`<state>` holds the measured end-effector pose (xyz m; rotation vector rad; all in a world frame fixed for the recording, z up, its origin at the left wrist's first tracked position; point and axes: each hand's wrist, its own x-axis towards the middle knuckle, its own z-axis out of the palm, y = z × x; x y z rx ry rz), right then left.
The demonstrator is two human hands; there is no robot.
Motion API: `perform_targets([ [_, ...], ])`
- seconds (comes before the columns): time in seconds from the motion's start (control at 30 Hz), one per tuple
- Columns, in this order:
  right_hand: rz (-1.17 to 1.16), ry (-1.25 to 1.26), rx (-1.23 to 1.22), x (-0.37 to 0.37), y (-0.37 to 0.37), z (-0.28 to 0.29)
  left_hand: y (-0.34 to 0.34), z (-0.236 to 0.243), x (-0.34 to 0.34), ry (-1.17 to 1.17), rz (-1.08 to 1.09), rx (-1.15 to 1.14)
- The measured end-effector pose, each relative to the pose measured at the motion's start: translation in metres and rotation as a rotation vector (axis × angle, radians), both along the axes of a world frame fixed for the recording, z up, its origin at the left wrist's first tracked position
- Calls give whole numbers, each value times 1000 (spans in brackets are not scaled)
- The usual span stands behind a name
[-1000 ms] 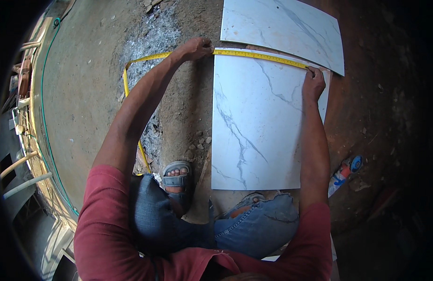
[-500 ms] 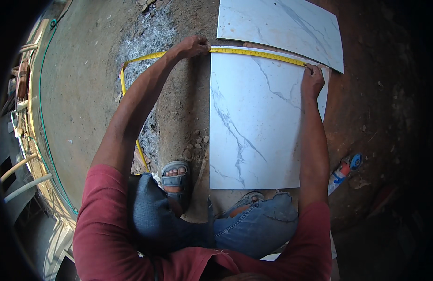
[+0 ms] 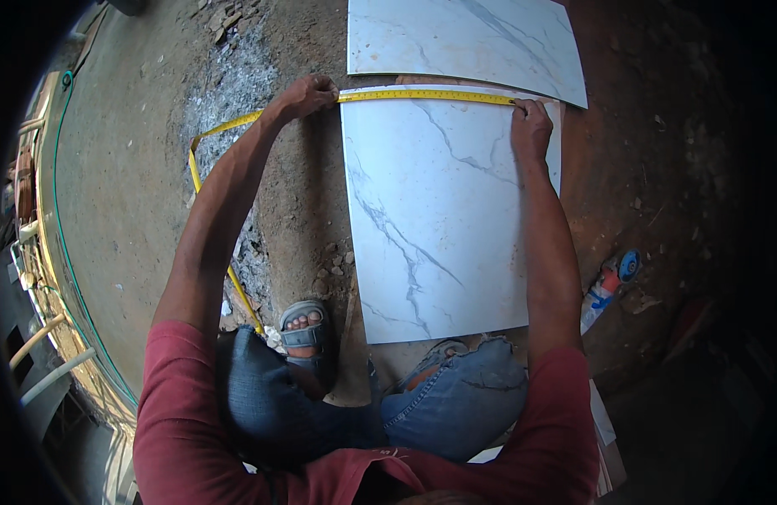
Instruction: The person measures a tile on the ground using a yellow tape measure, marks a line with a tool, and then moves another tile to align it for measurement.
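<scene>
A yellow tape measure [image 3: 430, 95] stretches across the far edge of a white tile [image 3: 439, 219] with grey marble veins. At the tile's far left corner, my left hand [image 3: 311, 96] pinches the tape. My right hand [image 3: 532, 128] grips the tape's end, a little short of the far right corner, with the fingers closed and the knuckles over the tile. The rest of the tape bends away past my left forearm and runs down to the ground near my left foot.
A second veined tile [image 3: 464, 42] lies just beyond the first. An angle grinder [image 3: 611, 282] with a blue disc rests on the dirt to the right. Grey rubble [image 3: 228, 101] and a green hose [image 3: 62, 185] are on the left. My sandalled foot [image 3: 304, 328] stands near the tile.
The whole scene has shifted left and turned slightly in the view. Both hands still hold the tape along the tile's far edge.
</scene>
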<state>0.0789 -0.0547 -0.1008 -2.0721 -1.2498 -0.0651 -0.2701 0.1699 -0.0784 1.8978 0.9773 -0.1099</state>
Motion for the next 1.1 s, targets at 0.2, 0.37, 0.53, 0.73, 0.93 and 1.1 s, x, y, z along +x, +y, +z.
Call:
perform_targets([
  [0.2,-23,-63,-24,5,0,0,1,-4,4,-6,-2,-9],
  [0.37,-34,-54,22,6,-2,-4,0,-10,5,-22,3,-54],
  [0.53,-12,-68,2,4,-2,-2,1,-13,1,-30,10,-65],
  [0.73,-32,-91,26,6,0,-4,6,-17,3,-42,26,-67],
  [0.93,1,-63,32,5,-5,-5,5,-17,1,-47,37,-81],
  [1.1,-46,-85,-41,6,6,2,4,-17,0,-23,23,-78],
])
